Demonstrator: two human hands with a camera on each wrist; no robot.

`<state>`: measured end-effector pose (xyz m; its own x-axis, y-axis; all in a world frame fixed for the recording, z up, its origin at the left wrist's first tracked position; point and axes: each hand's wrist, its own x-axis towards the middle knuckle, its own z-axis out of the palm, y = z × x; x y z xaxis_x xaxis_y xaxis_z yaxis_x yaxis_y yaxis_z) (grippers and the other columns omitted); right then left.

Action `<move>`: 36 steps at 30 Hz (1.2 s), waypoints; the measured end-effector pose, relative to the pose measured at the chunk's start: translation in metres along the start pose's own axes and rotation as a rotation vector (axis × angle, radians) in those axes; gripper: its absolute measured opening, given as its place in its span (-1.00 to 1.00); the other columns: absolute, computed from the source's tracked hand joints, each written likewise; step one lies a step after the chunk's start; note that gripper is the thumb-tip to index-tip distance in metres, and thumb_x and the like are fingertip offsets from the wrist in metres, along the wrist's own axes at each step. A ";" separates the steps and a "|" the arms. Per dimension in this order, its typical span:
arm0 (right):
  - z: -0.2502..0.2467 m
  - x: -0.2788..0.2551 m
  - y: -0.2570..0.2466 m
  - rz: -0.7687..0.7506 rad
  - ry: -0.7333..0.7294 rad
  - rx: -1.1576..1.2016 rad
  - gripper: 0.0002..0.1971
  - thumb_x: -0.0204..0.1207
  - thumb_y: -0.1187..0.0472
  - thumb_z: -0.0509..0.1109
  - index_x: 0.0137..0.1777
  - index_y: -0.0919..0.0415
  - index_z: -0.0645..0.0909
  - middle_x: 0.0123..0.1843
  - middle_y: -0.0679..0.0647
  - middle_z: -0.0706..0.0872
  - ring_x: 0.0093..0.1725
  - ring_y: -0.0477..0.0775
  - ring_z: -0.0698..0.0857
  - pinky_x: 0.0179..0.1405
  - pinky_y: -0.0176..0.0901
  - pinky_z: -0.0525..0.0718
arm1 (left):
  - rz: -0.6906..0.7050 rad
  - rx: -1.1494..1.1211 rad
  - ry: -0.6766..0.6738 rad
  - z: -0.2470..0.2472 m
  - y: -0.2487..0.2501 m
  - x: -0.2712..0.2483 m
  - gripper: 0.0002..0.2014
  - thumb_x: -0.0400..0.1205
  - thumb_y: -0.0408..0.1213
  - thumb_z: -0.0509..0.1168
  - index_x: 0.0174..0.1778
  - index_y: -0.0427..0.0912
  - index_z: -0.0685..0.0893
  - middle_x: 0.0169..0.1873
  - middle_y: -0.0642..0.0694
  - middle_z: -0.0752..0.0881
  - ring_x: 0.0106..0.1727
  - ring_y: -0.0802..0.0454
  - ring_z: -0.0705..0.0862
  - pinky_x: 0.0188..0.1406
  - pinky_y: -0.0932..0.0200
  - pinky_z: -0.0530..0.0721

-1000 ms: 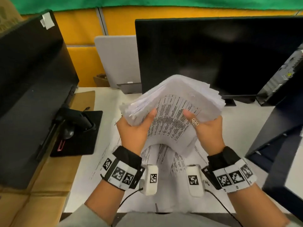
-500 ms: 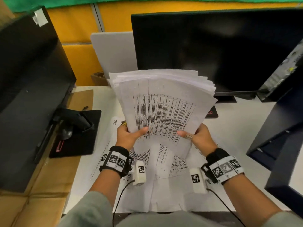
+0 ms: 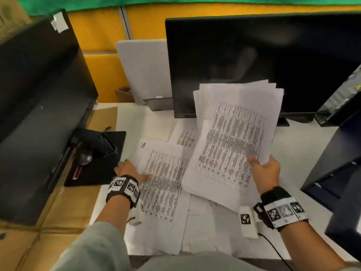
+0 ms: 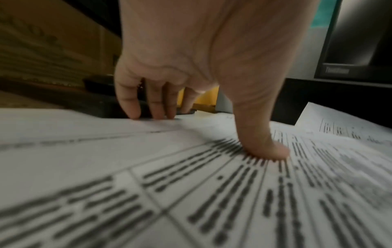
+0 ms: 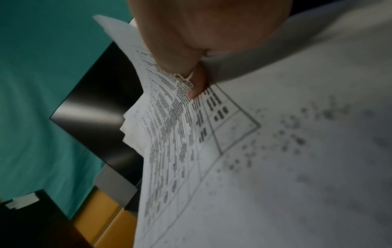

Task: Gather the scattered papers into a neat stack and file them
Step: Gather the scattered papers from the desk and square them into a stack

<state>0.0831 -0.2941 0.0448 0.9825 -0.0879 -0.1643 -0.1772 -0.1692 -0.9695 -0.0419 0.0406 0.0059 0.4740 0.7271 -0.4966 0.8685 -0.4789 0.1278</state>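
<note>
My right hand [image 3: 261, 167] grips a thick stack of printed papers [image 3: 230, 145] by its lower right corner, thumb on the top sheet, holding it tilted above the desk. The right wrist view shows the thumb [image 5: 195, 87] pinching the fanned stack [image 5: 254, 151]. My left hand [image 3: 134, 171] rests on a loose printed sheet [image 3: 164, 173] lying flat on the desk. Its thumb [image 4: 265, 147] presses the print on that loose sheet [image 4: 191, 193] while the fingertips [image 4: 152, 110] touch the sheet's left edge. More loose sheets [image 3: 205, 222] lie spread underneath, partly hidden by the stack.
A large black monitor [image 3: 254, 55] stands at the back, with a white panel [image 3: 144, 69] leaning beside it. Another dark monitor [image 3: 39, 75] and a black pad with a handheld device [image 3: 97, 153] are at the left. Cardboard [image 3: 68, 212] lies front left, a dark blue shelf [image 3: 341, 153] at the right.
My left hand let go of the stack and dropped onto a loose sheet on the desk. My right hand alone now holds the stack, shifted right and lower.
</note>
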 end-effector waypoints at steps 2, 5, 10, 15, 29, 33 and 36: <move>-0.004 0.000 0.000 0.018 0.010 0.017 -0.65 0.46 0.39 0.41 0.26 0.35 0.57 0.08 0.23 0.68 0.11 0.25 0.66 0.22 0.11 0.61 | -0.071 -0.094 0.010 0.002 0.001 0.000 0.21 0.14 0.13 0.61 0.55 -0.33 0.09 0.52 -0.36 0.21 0.51 -0.37 0.26 0.44 -0.33 0.37; -0.009 0.000 -0.003 0.041 0.003 0.070 -0.64 0.48 0.42 0.39 0.29 0.35 0.55 0.08 0.18 0.66 0.08 0.17 0.64 0.17 -0.02 0.58 | -0.066 -0.168 -0.018 0.002 0.003 0.005 -0.03 0.12 0.08 0.64 0.35 -0.31 0.40 0.29 -0.29 0.56 0.32 -0.31 0.54 0.35 -0.29 0.49; -0.013 -0.001 0.000 0.090 0.022 0.137 -0.58 0.47 0.43 0.39 0.34 0.37 0.50 0.17 0.19 0.64 0.12 0.15 0.60 0.19 -0.11 0.50 | 0.046 -0.157 0.036 0.008 0.007 -0.004 -0.39 0.32 -0.03 0.56 0.17 -0.26 0.53 0.05 -0.21 0.69 0.00 -0.17 0.66 0.07 -0.05 0.66; -0.019 -0.001 0.001 0.122 0.025 0.192 -0.61 0.46 0.41 0.41 0.30 0.32 0.53 0.15 0.14 0.63 0.15 0.09 0.59 0.13 -0.17 0.52 | 0.123 -0.149 -0.004 -0.005 0.010 -0.020 -0.38 0.45 -0.09 0.47 0.35 -0.29 0.45 0.28 -0.26 0.61 0.23 -0.21 0.61 0.26 -0.02 0.57; -0.024 0.010 0.000 0.250 0.135 0.195 -0.64 0.53 0.25 0.35 0.22 0.50 0.52 0.17 0.40 0.68 0.24 0.42 0.62 0.11 0.04 0.60 | 0.253 -0.508 0.022 -0.029 0.120 -0.024 -0.50 0.54 -0.16 0.38 0.32 -0.37 0.52 0.28 -0.29 0.62 0.27 -0.26 0.60 0.26 0.00 0.58; -0.027 0.006 0.005 0.299 0.191 0.151 -0.64 0.53 0.27 0.33 0.23 0.53 0.51 -0.24 0.11 0.61 -0.12 0.21 0.69 0.09 0.04 0.60 | 0.205 -0.483 0.012 -0.003 0.144 -0.015 -0.43 0.52 -0.12 0.39 0.37 -0.37 0.49 0.33 -0.31 0.59 0.31 -0.24 0.59 0.25 0.08 0.55; -0.033 0.003 0.009 0.334 0.212 0.142 -0.67 0.53 0.30 0.32 0.22 0.52 0.53 -0.30 0.04 0.58 -0.33 -0.03 0.56 0.02 -0.08 0.63 | 0.238 -0.371 0.034 0.008 0.152 -0.007 -0.46 0.51 -0.01 0.37 0.31 -0.31 0.55 0.28 -0.28 0.63 0.29 -0.24 0.59 0.41 -0.05 0.46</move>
<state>0.0828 -0.3281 0.0415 0.8360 -0.3175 -0.4475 -0.4601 0.0387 -0.8870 0.0857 -0.0410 0.0220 0.6662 0.6366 -0.3886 0.7250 -0.4305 0.5376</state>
